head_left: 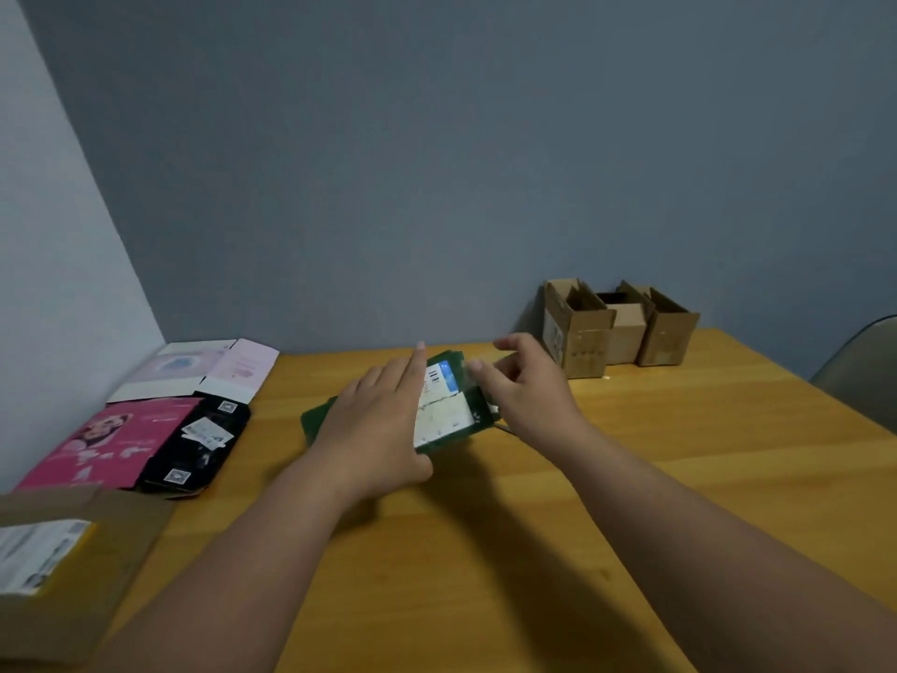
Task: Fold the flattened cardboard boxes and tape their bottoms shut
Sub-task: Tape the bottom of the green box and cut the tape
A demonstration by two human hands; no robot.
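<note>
Left hand [373,420] presses flat, fingers straight, on the green box [446,410]; right hand [526,386] pinches its edge

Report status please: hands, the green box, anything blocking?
Left hand flat, pressing the green box onto the table. Right hand pinching at its right edge, possibly clear tape. Nothing in the way; folded brown boxes stand behind.
</note>
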